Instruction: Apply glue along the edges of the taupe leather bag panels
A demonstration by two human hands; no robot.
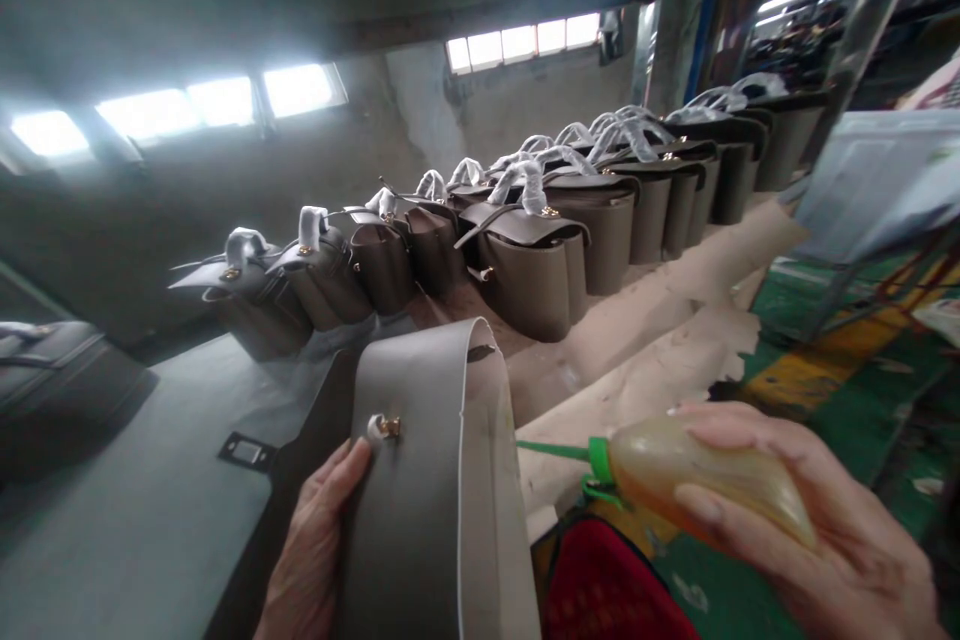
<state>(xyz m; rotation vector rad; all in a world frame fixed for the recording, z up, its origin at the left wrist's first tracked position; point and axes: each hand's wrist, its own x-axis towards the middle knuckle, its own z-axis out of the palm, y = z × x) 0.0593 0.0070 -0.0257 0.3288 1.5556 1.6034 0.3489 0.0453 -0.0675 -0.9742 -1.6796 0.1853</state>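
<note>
My left hand point(311, 545) grips a grey leather bag flap point(427, 480) at the bottom middle, thumb beside its small gold clasp point(386, 427). My right hand point(810, 520) holds a squeeze bottle of amber glue point(705, 485) with a green nozzle point(559, 450) pointing left at the flap's right edge. The nozzle tip sits close to the pale inner edge of the flap.
A long row of finished taupe handbags point(525, 260) with wrapped handles lines the paper-covered bench point(675, 320) toward the back right. More bags point(255, 290) sit at the left. A dark bag point(52, 370) lies far left. A red basket point(607, 590) sits below. Green floor point(825, 360) lies to the right.
</note>
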